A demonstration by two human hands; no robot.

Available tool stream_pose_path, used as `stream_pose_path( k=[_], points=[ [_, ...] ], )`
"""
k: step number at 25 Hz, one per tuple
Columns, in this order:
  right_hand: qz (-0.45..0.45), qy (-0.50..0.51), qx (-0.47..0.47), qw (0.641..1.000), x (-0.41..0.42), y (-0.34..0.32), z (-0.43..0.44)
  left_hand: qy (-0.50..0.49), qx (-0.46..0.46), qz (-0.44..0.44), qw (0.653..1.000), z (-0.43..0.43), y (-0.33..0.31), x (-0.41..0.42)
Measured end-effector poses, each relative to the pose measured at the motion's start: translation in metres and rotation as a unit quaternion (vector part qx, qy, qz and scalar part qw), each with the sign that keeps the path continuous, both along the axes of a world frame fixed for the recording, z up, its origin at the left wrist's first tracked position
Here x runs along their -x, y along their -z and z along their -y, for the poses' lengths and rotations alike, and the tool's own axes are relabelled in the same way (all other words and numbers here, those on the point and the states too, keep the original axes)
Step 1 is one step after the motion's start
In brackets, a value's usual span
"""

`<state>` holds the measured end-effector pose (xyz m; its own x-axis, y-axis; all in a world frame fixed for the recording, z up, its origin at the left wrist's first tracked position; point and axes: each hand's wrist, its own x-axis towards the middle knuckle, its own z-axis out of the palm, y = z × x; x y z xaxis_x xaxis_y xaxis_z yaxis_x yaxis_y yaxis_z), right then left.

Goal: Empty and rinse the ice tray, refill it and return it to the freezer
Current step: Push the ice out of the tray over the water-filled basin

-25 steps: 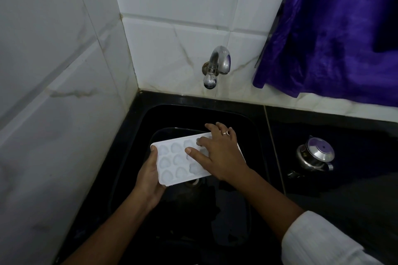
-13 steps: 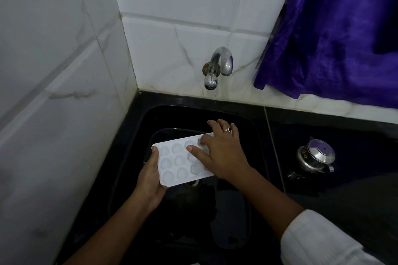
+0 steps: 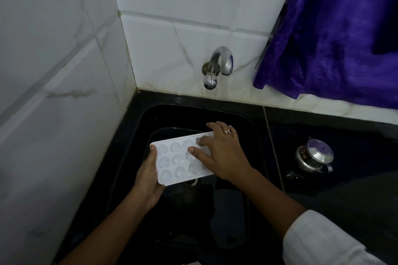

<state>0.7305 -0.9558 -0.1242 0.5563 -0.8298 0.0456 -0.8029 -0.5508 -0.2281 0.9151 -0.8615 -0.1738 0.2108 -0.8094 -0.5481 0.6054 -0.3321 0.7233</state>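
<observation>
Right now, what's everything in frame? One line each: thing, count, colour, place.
ice tray: 1, white, held over the sink
sink: 1, black, set in the counter at the wall corner
drain: 1, metal, sink floor just below the tray
tap: 1, chrome, back wall above the sink, no water visible
counter: 1, black, around the sink
lidded pot: 1, steel, on the counter right of the sink
cloth: 1, purple, hanging upper right
wall tiles: several, white marbled, left and back walls
ring: 1, silver-toned, on the right hand
sleeve: 1, white, right forearm
left hand: 1, grips the tray's left end
right hand: 1, on the tray's right end, fingers bent
</observation>
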Motion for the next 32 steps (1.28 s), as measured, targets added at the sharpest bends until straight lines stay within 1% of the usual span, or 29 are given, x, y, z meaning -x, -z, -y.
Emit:
stream_pose_path(
  k=[3, 6, 10, 14, 18, 21, 24, 29, 32],
  points=[
    [-0.014, 0.008, 0.002, 1.0, -0.0041, 0.0015, -0.0008, 0.008, 0.001, 0.009, 1.0, 0.0005, -0.0016, 0.0026],
    [-0.007, 0.002, -0.006, 1.0, -0.0029, 0.0013, -0.002, 0.005, 0.004, 0.01, 1.0, -0.0007, -0.0003, 0.0023],
    [-0.004, 0.017, 0.005, 1.0, -0.0015, 0.0, -0.0005, 0.012, 0.014, 0.004, 1.0, -0.0004, -0.0007, 0.0028],
    [0.005, 0.006, -0.016, 1.0, -0.0032, 0.0006, -0.0001, 0.004, 0.011, 0.008, 1.0, 0.0025, -0.0032, 0.0024],
    [0.002, 0.025, -0.002, 1.0, -0.0023, -0.0002, 0.0014, 0.009, 0.004, 0.006, 1.0, 0.0025, -0.003, 0.0031],
    [0.009, 0.015, -0.011, 1.0, -0.003, 0.0019, 0.0, 0.009, 0.004, 0.009, 1.0, 0.0024, -0.0034, 0.0038],
    [0.007, 0.015, -0.001, 1.0, 0.0003, 0.0025, 0.0003, 0.008, 0.006, 0.003, 1.0, 0.0015, -0.0025, 0.0034],
    [0.021, 0.019, -0.021, 0.999, -0.0001, 0.0001, 0.0006, 0.014, 0.01, 0.001, 1.0, -0.0014, -0.0053, 0.0075],
    [0.013, 0.031, -0.008, 0.999, 0.0024, 0.0, 0.0005, 0.013, 0.013, 0.0, 1.0, -0.0015, -0.0059, 0.0081]
  ],
)
